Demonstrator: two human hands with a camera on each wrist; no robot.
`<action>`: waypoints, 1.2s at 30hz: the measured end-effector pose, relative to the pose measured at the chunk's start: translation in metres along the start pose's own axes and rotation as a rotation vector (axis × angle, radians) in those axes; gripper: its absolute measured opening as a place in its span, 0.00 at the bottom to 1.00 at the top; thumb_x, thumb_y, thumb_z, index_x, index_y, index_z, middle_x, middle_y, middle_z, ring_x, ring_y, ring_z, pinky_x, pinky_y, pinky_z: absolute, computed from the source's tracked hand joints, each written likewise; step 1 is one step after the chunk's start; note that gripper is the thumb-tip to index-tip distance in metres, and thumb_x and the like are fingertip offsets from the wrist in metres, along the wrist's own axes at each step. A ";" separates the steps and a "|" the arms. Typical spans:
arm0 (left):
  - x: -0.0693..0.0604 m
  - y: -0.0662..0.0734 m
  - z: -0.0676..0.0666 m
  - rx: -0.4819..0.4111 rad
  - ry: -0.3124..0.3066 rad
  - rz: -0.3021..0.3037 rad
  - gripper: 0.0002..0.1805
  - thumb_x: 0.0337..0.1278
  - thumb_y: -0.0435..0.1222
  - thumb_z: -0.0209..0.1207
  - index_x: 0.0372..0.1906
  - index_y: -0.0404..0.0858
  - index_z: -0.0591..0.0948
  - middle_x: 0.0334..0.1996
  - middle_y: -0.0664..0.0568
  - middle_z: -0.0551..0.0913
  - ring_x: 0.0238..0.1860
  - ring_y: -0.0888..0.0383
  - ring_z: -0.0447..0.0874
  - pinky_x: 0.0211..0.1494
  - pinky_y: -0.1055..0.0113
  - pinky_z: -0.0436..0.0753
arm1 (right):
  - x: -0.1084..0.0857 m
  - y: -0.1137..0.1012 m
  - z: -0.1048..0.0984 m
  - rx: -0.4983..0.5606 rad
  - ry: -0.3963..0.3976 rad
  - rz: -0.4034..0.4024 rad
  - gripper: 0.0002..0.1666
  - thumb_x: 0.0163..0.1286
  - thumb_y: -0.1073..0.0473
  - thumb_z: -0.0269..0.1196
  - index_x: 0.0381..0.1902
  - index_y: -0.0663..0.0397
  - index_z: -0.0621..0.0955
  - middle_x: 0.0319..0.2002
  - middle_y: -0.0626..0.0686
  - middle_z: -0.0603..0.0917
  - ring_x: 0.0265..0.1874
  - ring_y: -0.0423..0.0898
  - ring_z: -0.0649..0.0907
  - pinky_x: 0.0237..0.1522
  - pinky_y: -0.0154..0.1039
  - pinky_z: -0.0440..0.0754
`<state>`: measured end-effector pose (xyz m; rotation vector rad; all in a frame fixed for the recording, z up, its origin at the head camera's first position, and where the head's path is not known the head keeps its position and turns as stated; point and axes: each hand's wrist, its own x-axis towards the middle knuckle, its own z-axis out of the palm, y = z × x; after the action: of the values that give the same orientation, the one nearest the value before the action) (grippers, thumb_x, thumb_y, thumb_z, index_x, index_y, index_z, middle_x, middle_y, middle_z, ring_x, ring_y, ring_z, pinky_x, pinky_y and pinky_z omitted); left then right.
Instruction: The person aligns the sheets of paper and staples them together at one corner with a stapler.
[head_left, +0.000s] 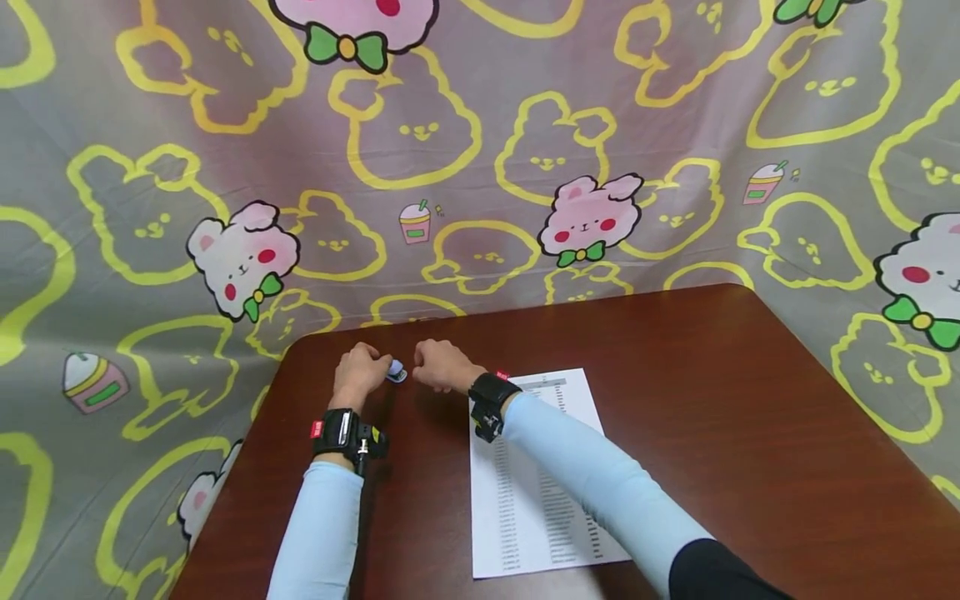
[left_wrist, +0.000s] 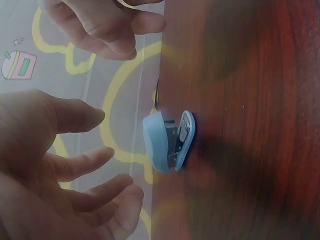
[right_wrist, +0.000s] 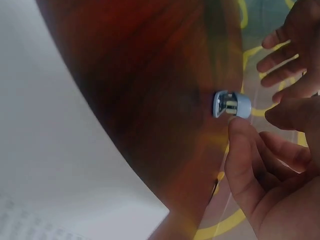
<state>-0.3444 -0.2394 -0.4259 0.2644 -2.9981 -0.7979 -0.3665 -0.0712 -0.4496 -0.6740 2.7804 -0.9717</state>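
Observation:
A small light-blue stapler (head_left: 397, 372) stands on the table near its far left edge. The left wrist view shows the stapler (left_wrist: 159, 142) with its top arm raised apart from its base. My left hand (head_left: 362, 369) is just left of it, the fingers spread and relaxed with a gap to the stapler in the left wrist view. To the right of the stapler is my right hand (head_left: 444, 365), its fingers loosely bent and holding nothing. In the right wrist view, a fingertip of the right hand (right_wrist: 280, 175) appears close to the stapler; whether they touch I cannot tell.
A printed sheet of paper (head_left: 525, 500) lies on the brown table (head_left: 697, 400), partly under my right forearm. A patterned cloth (head_left: 495, 108) hangs behind the table's far edge and along its sides. Each wrist wears a black strapped camera (head_left: 347, 433).

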 end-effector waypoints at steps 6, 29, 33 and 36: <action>0.010 -0.003 -0.001 0.002 -0.012 0.010 0.26 0.67 0.46 0.50 0.57 0.28 0.74 0.58 0.31 0.77 0.59 0.36 0.75 0.60 0.47 0.72 | 0.009 -0.008 -0.004 -0.046 -0.014 0.024 0.08 0.69 0.53 0.61 0.37 0.50 0.76 0.22 0.49 0.79 0.17 0.44 0.80 0.18 0.35 0.78; 0.028 -0.019 0.007 -0.111 0.113 -0.071 0.23 0.68 0.41 0.48 0.59 0.30 0.75 0.59 0.32 0.76 0.60 0.33 0.72 0.63 0.45 0.70 | 0.037 -0.028 0.042 -0.506 0.074 -0.048 0.20 0.71 0.46 0.58 0.54 0.48 0.76 0.44 0.52 0.81 0.40 0.46 0.83 0.35 0.43 0.82; 0.032 -0.018 0.011 -0.120 0.107 -0.090 0.25 0.68 0.41 0.48 0.63 0.29 0.72 0.62 0.32 0.74 0.62 0.33 0.71 0.66 0.45 0.69 | 0.039 -0.024 0.047 -0.520 0.073 -0.051 0.18 0.71 0.45 0.58 0.52 0.48 0.77 0.43 0.51 0.81 0.40 0.46 0.83 0.34 0.42 0.82; 0.034 -0.017 0.015 -0.112 0.088 -0.080 0.27 0.68 0.41 0.47 0.65 0.28 0.70 0.63 0.31 0.73 0.63 0.33 0.70 0.67 0.46 0.68 | 0.038 -0.022 0.048 -0.530 0.080 -0.049 0.17 0.72 0.45 0.57 0.51 0.48 0.77 0.43 0.51 0.82 0.40 0.46 0.83 0.34 0.42 0.83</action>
<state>-0.3764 -0.2522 -0.4479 0.4067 -2.8652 -0.9319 -0.3802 -0.1304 -0.4725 -0.7764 3.1252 -0.2561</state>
